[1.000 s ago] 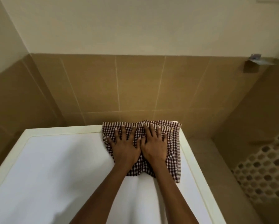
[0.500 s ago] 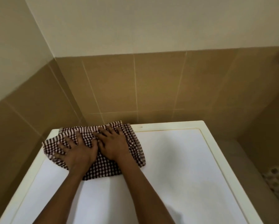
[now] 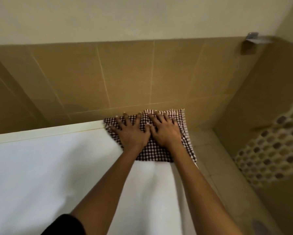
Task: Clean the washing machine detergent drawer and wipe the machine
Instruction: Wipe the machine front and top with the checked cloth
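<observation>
- Checked cloth (image 3: 152, 153), dark brown and white, lies spread flat on the far right corner of the washing machine top (image 3: 49, 167). Its right edge runs along the machine's right side and its far edge sits against the tiled wall (image 3: 125, 73).
- Left hand (image 3: 132, 133): palm down on the cloth's left half, fingers straight and splayed, pressing, not gripping.
- Right hand (image 3: 166, 131): same posture on the right half, flat and splayed. The thumbs sit just beside each other.
- Both forearms reach across the white top. A black sleeve (image 3: 66, 224) shows at the lower edge.
- Cream rim (image 3: 57, 130) borders the top at the back.
- Metal fixture (image 3: 251, 38) high on the wall, right.
- Honeycomb-patterned surface (image 3: 274, 150) far right, blurred.
</observation>
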